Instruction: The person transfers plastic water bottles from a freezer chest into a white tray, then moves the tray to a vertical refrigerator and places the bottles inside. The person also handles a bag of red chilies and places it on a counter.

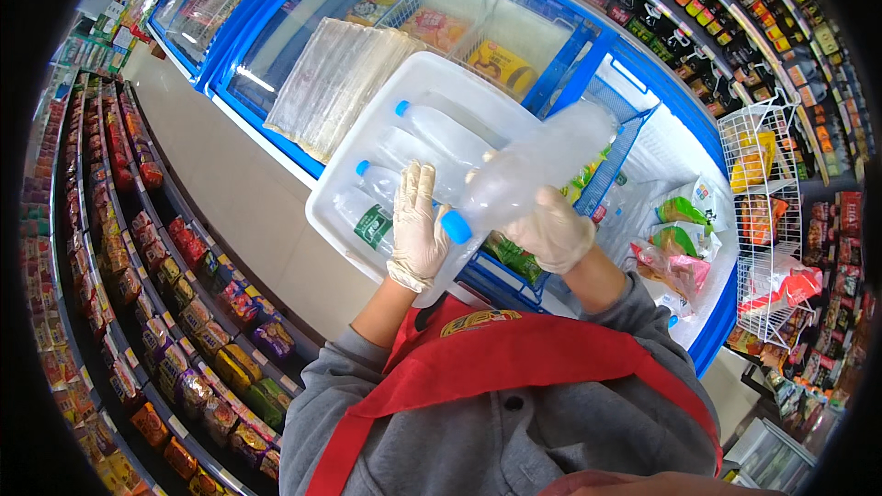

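A large frosted plastic bottle with a blue cap (544, 158) is raised over the right side of a white plastic tub (317, 203). My right hand (555, 231), in a pale glove, holds the bottle from the near side. My left hand (418, 227), gloved too, is upright with its fingers extended beside the blue cap; whether it touches the cap, I cannot tell. In the tub lie several bottles, among them a frosted one with a blue cap (448, 134) and a clear one with a green label (365, 220).
The tub rests on a blue-rimmed chest freezer (275, 131), beside a stack of plastic-wrapped slabs (341, 83). To the right, a freezer compartment (641, 117) holds bagged goods and a blue wire basket (613, 169). A white wire rack (765, 220) hangs at its edge. Snack shelves (172, 303) stand left.
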